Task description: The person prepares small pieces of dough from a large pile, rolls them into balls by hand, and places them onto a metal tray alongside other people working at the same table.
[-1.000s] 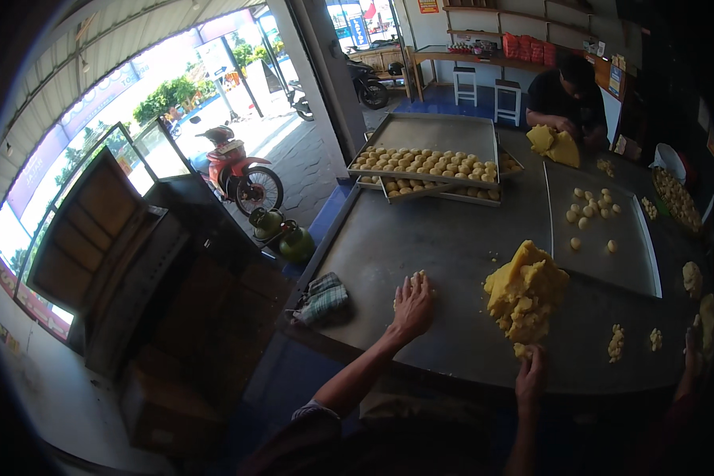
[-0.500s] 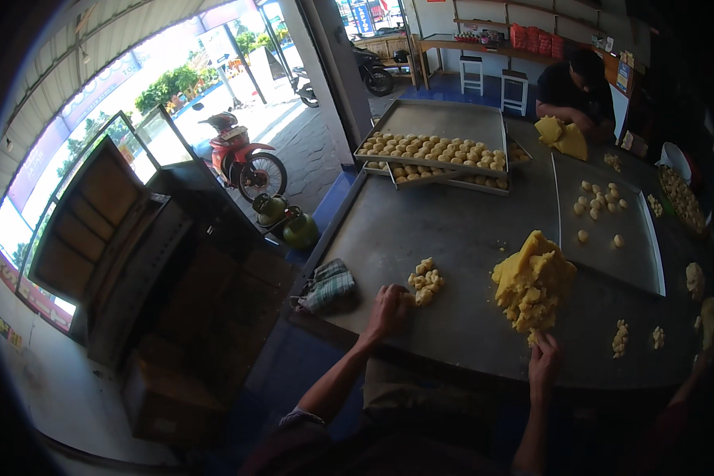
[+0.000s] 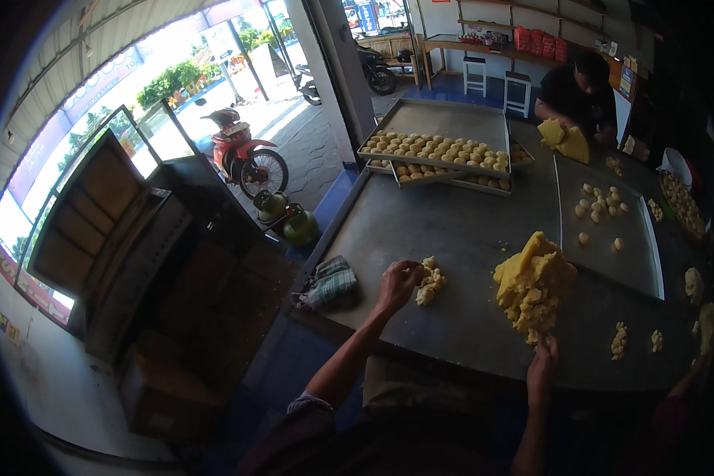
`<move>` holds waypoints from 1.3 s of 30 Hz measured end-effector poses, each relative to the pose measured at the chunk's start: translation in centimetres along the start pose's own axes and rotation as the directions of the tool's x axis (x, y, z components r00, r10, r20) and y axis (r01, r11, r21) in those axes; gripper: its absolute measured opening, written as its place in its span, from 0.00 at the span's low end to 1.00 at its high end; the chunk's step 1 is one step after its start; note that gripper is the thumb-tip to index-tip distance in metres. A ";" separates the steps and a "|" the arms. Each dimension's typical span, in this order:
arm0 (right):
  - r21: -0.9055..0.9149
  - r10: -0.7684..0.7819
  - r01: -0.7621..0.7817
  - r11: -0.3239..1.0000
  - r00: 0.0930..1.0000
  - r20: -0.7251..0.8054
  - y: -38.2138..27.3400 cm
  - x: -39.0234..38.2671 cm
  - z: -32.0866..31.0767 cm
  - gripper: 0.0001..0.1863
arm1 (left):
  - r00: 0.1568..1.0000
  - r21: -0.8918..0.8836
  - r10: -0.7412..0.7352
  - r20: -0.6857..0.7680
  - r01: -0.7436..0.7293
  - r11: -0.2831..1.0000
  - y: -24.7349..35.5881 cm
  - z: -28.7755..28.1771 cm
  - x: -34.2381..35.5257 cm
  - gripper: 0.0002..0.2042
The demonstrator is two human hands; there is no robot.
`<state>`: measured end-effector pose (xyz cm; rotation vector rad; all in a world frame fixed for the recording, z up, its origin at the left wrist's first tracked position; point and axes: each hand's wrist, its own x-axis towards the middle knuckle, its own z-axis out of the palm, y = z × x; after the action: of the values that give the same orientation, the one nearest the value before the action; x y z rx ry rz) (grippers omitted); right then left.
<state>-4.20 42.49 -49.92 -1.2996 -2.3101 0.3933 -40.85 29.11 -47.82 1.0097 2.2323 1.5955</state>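
Note:
My left hand (image 3: 401,279) has curled fingers at a small pile of pale dough pieces (image 3: 427,291), pinching at its left side. My right hand (image 3: 544,361) is closed at the near tip of a big crumbly mound of yellow dough (image 3: 531,282), its fingertips on the dough there. Both lie on a dark metal worktable (image 3: 468,238). A folded checked cloth (image 3: 329,285) sits at the table's left edge. A tray (image 3: 650,246) with scattered dough balls is right of the mound.
Stacked trays (image 3: 436,119) of dough balls stand at the back. A co-worker (image 3: 579,87) leans over a yellow dough slab (image 3: 567,143). Another person's arm (image 3: 682,381) enters at right, near small dough piles. Gas cylinders (image 3: 300,226) sit beside the table's left side.
My left hand left the pile, drawing back toward the near edge, then moved forward onto it again with fingers curled. My right hand stays at the yellow mound, with little movement.

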 end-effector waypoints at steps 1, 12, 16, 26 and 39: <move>0.086 0.018 -0.018 0.996 1.000 0.006 -0.3 0.3 0.0 0.21 | 0.997 0.061 0.073 -0.026 -0.071 0.996 -0.3 0.1 0.2 0.11; 0.006 -0.004 0.003 1.000 0.987 0.158 -0.3 2.9 -3.0 0.15 | 0.948 0.413 0.083 0.308 -0.212 0.886 0.8 -0.7 -3.6 0.16; -0.023 -0.009 0.009 1.000 1.000 -0.007 1.4 1.1 -0.4 0.19 | 0.940 0.518 0.288 0.185 -0.342 0.784 1.6 0.3 -7.6 0.19; 0.086 -0.122 0.123 0.989 0.992 -0.019 0.3 1.0 -1.1 0.14 | 0.756 0.489 0.466 0.459 -0.653 0.578 2.9 6.1 -7.6 0.16; -0.185 0.059 -0.035 0.982 0.990 0.128 1.1 0.5 -1.2 0.27 | 0.670 0.341 0.505 0.544 -0.726 0.597 1.5 10.1 -2.5 0.25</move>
<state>-3.02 43.52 -49.30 -1.4576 -2.4789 0.2961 -32.96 35.32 -50.87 2.2760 2.1545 0.7490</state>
